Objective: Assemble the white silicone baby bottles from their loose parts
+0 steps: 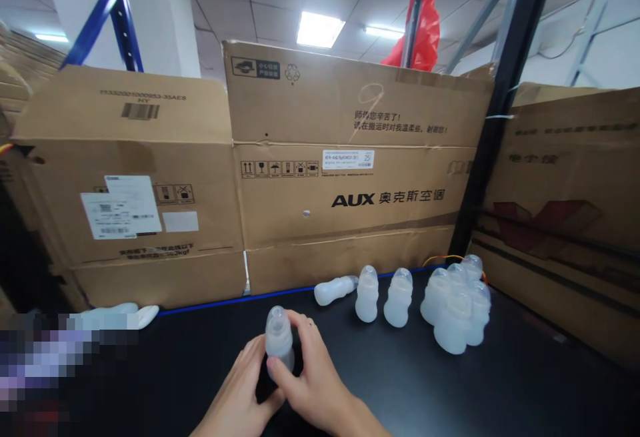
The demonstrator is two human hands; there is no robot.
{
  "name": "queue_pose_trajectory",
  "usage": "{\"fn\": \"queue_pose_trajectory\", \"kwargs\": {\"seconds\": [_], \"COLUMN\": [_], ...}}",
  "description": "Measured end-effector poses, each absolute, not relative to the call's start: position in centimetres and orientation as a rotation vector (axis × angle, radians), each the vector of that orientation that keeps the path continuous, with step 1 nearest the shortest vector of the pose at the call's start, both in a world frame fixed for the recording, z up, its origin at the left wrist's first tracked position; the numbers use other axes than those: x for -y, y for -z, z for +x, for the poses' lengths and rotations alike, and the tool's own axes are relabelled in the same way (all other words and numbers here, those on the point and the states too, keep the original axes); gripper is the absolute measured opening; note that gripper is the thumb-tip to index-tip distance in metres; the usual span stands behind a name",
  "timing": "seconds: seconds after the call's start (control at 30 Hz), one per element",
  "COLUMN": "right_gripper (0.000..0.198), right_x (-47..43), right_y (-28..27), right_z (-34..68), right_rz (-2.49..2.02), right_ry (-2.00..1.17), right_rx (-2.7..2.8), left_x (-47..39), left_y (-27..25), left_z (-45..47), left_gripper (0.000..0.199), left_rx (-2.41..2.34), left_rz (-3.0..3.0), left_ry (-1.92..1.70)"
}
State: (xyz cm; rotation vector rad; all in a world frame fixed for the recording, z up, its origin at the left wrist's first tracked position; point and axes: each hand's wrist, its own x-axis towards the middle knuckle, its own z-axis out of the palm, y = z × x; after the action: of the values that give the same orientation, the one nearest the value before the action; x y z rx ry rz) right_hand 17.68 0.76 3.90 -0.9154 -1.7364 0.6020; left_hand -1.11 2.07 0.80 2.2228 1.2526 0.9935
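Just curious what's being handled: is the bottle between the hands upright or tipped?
Upright: the bottle has its clear domed top uppermost, between the left hand and right hand. Its base is hidden.

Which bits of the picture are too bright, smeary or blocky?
Head view, top: the big ceiling light glares white; head view, right: the carton print looks smeared; head view, lower left: blocky squares hide a patch; head view, bottom: the table shines faintly, the held bottle looks clearer.
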Motion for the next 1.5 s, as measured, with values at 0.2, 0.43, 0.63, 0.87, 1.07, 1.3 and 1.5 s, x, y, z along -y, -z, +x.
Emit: {"fn": "queue_pose_trajectory", "kwargs": {"seconds": [0.2, 0.43, 0.63, 0.87, 1.07, 1.3, 1.5], "right_gripper": [0.067, 0.057, 0.061, 0.047, 0.049, 0.045, 0.039], "right_x": [-3.3, -5.1, -5.1, -4.7, -4.2, -2.8, -3.6], "right_y": [-2.4, -2.1, -2.8, -5.4, -8.6, -10.7, -5.7], "right_z": [18.5, 20.1, 20.4, 22.3, 25.6, 39.3, 50.9], "right_rz": [-1.081, -1.305, -1.309, -1.200, -1.127, -1.163, -1.215], "right_ry": [-0.518, -0.252, -0.023, 0.185, 0.464, 0.774, 0.370], "right_rx": [1.603, 1.450, 1.335, 1.343, 1.143, 0.494, 0.228], "left_x": [-1.7, -0.8, -1.3, -2.9, -3.9, -3.4, -3.2], "left_y": [-1.1, -2.4, -1.7, 0.5, 1.1, 0.4, -0.1], "left_z": [-1.0, -1.0, -1.2, -2.0, -2.4, -2.4, -1.9], "left_gripper": [0.072, 0.062, 0.054, 0.048, 0.045, 0.046, 0.045], "left_rx": [-1.447, -1.457, -1.442, -1.400, -1.390, -1.390, -1.427], "left_rz": [2.273, 2.296, 2.361, 2.467, 2.535, 2.545, 2.528], "left_ry": [-0.809, -0.651, -0.666, -0.812, -0.819, -0.744, -0.722]}}
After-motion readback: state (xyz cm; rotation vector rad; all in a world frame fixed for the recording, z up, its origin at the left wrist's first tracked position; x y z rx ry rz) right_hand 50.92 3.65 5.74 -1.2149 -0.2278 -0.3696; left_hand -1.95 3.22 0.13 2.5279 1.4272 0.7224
